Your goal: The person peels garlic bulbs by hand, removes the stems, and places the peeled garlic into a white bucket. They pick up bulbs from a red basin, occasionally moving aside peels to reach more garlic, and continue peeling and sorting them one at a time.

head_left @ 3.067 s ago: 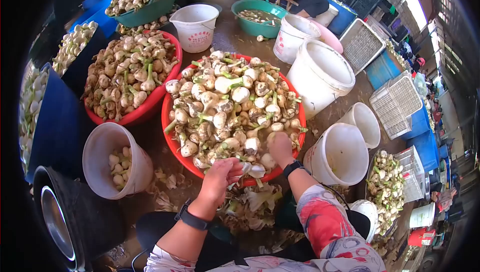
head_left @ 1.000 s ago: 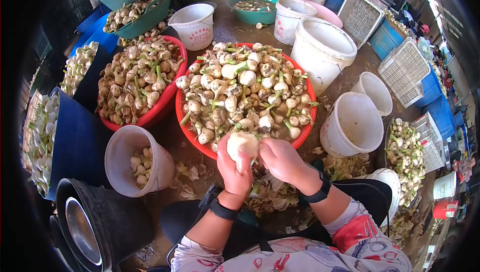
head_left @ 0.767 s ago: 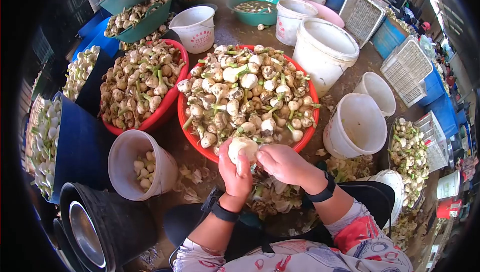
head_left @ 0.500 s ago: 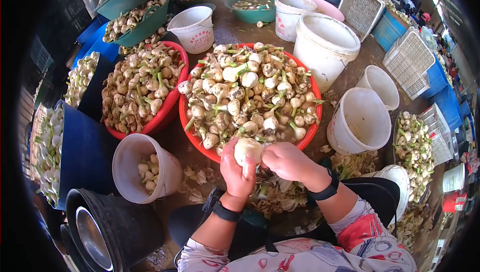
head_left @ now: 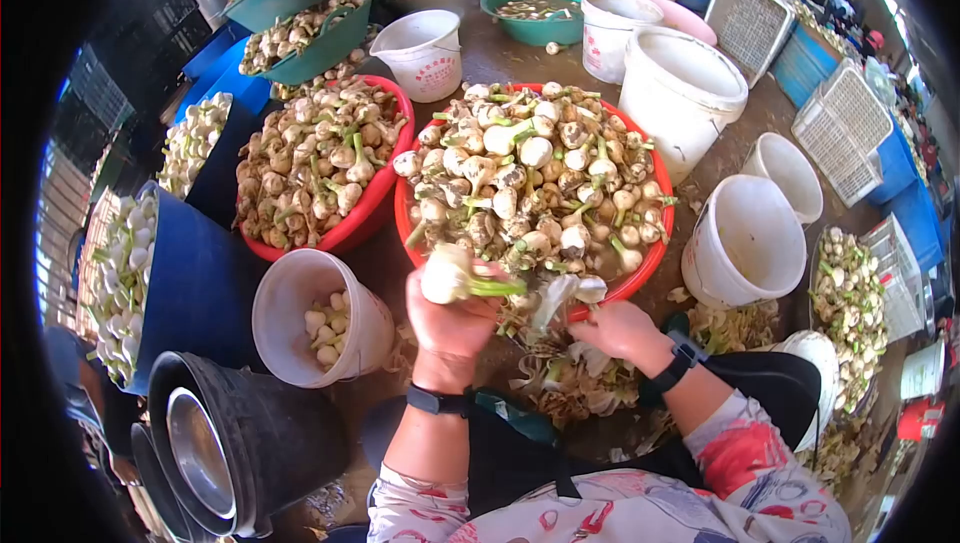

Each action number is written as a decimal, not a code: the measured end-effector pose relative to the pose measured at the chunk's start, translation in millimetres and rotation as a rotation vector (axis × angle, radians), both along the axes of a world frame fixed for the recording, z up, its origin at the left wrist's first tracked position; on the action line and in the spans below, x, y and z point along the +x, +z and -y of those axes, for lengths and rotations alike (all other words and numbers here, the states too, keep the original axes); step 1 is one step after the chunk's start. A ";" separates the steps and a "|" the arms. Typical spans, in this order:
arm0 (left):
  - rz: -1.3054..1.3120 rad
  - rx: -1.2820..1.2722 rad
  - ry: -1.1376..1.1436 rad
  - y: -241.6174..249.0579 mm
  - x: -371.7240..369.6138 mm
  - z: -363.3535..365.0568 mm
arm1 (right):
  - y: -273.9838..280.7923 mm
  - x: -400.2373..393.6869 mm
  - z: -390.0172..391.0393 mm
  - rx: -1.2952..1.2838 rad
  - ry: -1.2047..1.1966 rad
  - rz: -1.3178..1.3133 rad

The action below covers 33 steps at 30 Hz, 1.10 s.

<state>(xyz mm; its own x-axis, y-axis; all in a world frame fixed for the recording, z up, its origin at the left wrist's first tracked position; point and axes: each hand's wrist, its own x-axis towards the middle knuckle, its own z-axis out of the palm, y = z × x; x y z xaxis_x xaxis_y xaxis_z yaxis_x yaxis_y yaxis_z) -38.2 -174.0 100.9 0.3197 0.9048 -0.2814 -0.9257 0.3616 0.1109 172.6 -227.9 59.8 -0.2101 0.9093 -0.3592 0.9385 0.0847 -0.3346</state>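
Note:
My left hand (head_left: 450, 318) is wrapped round a pale garlic bulb (head_left: 447, 275) whose short green stem points right. A little to the right, my right hand (head_left: 622, 331) is closed, its fingertips pinching a whitish strip of garlic skin (head_left: 556, 301). Both hands are over the near edge of a red basin (head_left: 664, 175), which is heaped with unpeeled garlic bulbs (head_left: 535, 178) sitting in some murky water. Below the hands lies a heap of stripped skins (head_left: 580, 386). A white bucket (head_left: 372, 338) at the left holds several cleaned bulbs (head_left: 327, 328).
Another red basin (head_left: 385, 188) of garlic stands on the left, beside blue bins (head_left: 205, 283) and black buckets (head_left: 290, 443). White buckets (head_left: 745, 243) line the right. Beyond, a person sits behind a green basin (head_left: 535, 28).
My hands have drawn apart, the right one moving away with skin. The bulb in my left hand has turned, showing its green stem. The whole view has shifted slightly.

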 end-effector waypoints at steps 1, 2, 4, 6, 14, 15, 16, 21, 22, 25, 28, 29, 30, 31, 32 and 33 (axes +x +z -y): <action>-0.087 0.007 -0.045 1.1 8.7 4.4 | 21.0 -12.8 -1.7 -0.012 0.006 0.010; -0.053 0.034 -0.112 -5.3 10.8 7.2 | 43.5 -25.2 -6.6 0.094 -0.146 -0.389; -0.016 0.077 -0.189 -9.6 14.0 7.5 | 61.8 -26.9 -13.1 0.224 -0.307 -0.784; 0.009 -0.048 -0.200 -8.4 14.0 8.0 | 70.1 -24.8 -17.1 0.402 0.049 -0.578; 0.107 -0.021 -0.300 -26.0 11.1 4.8 | 71.5 -25.9 -3.1 -0.067 -0.177 -0.967; 0.092 0.083 -0.328 -20.6 12.9 6.4 | 71.2 -24.0 -2.4 -0.065 -0.180 -0.967; 0.078 0.191 -0.360 -13.1 14.8 6.8 | 70.7 -21.0 -2.4 -0.114 -0.296 -1.061; -0.655 0.576 -0.195 -13.3 19.6 16.4 | 73.4 -8.8 -4.3 -0.085 -0.232 -1.152; -0.815 0.651 -0.216 -10.4 21.4 19.4 | 73.9 -8.8 -3.9 -0.131 -0.261 -1.187; -0.570 0.600 -0.300 -11.8 29.7 27.5 | 80.7 -13.2 0.0 -0.057 -0.196 -1.248; -0.513 0.569 -0.242 -12.6 39.4 33.2 | 77.9 -10.0 -10.6 0.590 -0.141 -0.644; -0.523 0.561 -0.204 -10.9 43.8 32.8 | 74.3 -7.1 -16.1 0.785 -0.133 -0.402; -0.437 0.482 -0.228 -9.7 46.8 33.4 | 73.4 -9.7 -19.1 0.807 -0.194 -0.434; -0.436 0.483 -0.236 -6.6 45.7 34.1 | 69.7 -4.2 -22.3 0.809 -0.202 -0.431; -0.372 0.496 -0.318 -0.3 41.5 34.1 | 64.1 4.4 -29.8 0.861 -0.233 -0.301; -0.312 0.505 -0.402 5.6 38.9 34.5 | 57.2 13.0 -37.9 0.907 -0.267 -0.174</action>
<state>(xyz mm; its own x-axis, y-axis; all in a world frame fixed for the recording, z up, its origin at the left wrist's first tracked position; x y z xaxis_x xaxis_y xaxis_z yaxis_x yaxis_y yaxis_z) 0.7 -208.5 106.5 0.6286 0.7777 0.0074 -0.6291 0.5030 0.5926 185.6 -190.0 117.0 0.0602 0.8513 0.5211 0.9079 0.1704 -0.3831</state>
